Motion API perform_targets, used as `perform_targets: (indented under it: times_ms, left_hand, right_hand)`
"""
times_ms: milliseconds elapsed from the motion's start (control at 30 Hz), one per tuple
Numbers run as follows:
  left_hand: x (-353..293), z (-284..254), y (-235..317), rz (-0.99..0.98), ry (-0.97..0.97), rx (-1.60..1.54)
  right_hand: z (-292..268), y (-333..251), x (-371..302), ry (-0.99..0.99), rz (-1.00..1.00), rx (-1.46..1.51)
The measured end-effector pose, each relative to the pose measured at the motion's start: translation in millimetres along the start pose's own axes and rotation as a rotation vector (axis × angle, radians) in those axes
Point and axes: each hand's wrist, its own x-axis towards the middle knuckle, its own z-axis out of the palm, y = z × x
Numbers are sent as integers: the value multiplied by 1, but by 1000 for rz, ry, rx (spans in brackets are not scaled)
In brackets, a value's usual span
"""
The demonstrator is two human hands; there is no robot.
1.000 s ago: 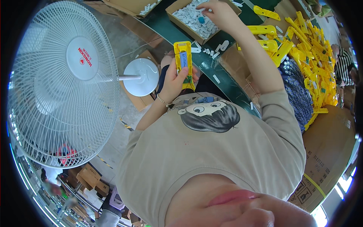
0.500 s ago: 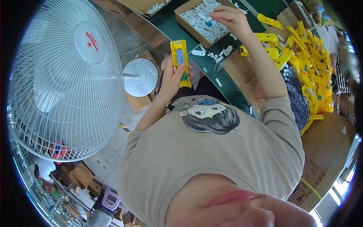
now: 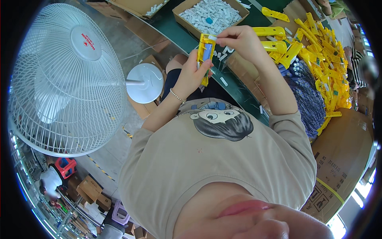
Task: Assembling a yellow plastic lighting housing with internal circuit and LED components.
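Note:
In my left hand (image 3: 195, 71) is an open yellow plastic casing (image 3: 201, 44), held upright with fingers closed around its lower half. A blue cylindrical battery (image 3: 207, 52) lies inside it, and some green shows lower down, partly covered by my fingers. My right hand (image 3: 240, 41) is at the casing's upper end, thumb and forefinger pinched on a small white plastic piece (image 3: 213, 38) that meets the casing's top edge. Whether the piece is seated there, I cannot tell. Just beyond is a cardboard box (image 3: 184, 24) full of small white plastic pieces (image 3: 217, 14).
Loose white parts lie on the dark green table (image 3: 238, 89). To the right are several yellow casings (image 3: 274, 32) and a large heap of yellow parts (image 3: 334, 67) beside a dark blue wrapped bundle (image 3: 304, 93). A white fan (image 3: 67, 79) stands close on my left.
My right hand has come back from the box of white pieces to the casing's top, holding a small white piece. My left hand has moved the casing slightly up and right.

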Motion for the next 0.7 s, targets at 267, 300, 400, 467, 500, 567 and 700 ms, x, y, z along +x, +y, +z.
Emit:
perform_targets:
  times_ms: [267,300,400,467,500,567,700]
  left_hand:
    - [-6,1,10,19,-114,266]
    - [-6,-1,8,21,-118,268]
    - [-1,-12,1,-45,-246,-33]
    - [0,-18,-3,-238,-433,-201]
    - [2,-17,-12,-233,-446,-196]
    - [3,-19,-32,117,-263,-360]
    - [11,-23,-44,174,215,-298]
  right_hand:
    - [5,-5,-5,48,100,-75]
    - [3,-11,-5,13,101,-223]
    - [0,5,-3,-88,-44,-226]
    - [1,29,4,-268,-215,83]
    - [-9,37,9,-254,-212,77]
    - [-37,36,23,-253,47,91]
    - [-100,94,83,237,311,473]
